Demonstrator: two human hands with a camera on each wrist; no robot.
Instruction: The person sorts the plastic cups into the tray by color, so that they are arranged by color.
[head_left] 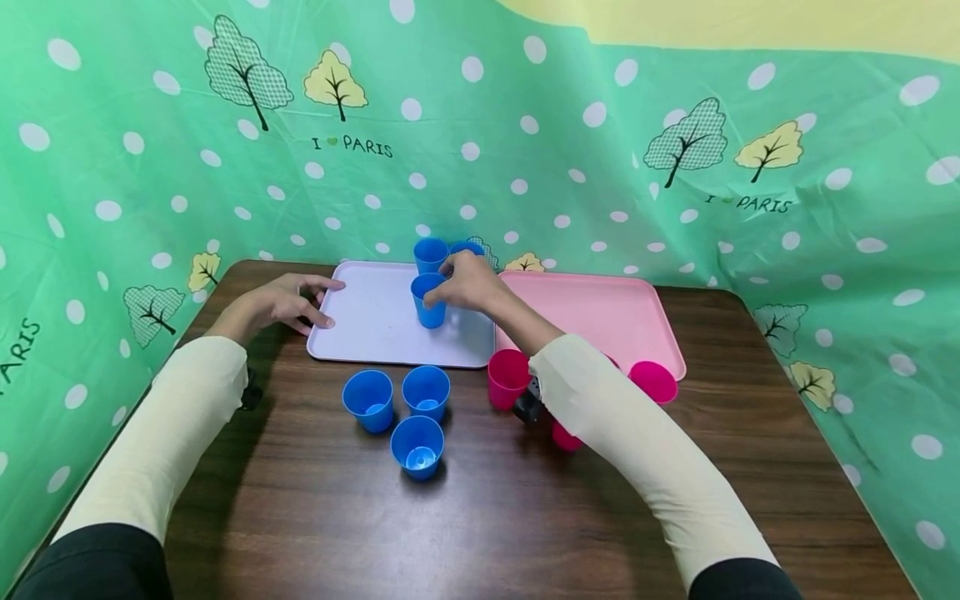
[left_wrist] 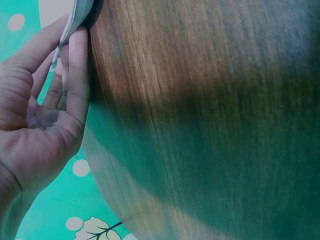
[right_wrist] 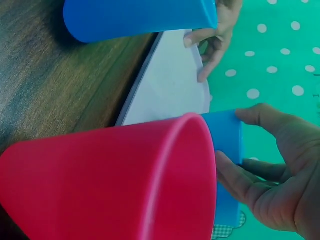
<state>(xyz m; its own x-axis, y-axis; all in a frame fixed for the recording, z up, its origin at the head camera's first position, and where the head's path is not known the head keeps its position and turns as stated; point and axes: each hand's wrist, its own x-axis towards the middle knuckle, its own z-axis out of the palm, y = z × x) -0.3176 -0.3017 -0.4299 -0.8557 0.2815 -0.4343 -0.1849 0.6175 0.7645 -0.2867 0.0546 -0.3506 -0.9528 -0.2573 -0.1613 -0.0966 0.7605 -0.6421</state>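
Observation:
On the lavender-white tray (head_left: 360,321), my right hand (head_left: 474,285) pinches the rim of an upright blue cup (head_left: 430,313). In the right wrist view a red-pink cup (right_wrist: 95,185) partly hides this cup. Two more blue cups stand behind it at the tray's back, one (head_left: 430,257) in plain sight and the other (head_left: 467,247) partly covered by the hand. My left hand (head_left: 291,298) grips the tray's left edge; the left wrist view shows the tray rim (left_wrist: 77,17) between thumb and fingers.
Three blue cups, one left (head_left: 368,400), one right (head_left: 426,392) and one nearer (head_left: 417,447), stand before the tray. A pink tray (head_left: 600,304) lies alongside at right. Several pink cups, among them one left (head_left: 507,379) and one right (head_left: 654,382), are partly hidden by my right arm.

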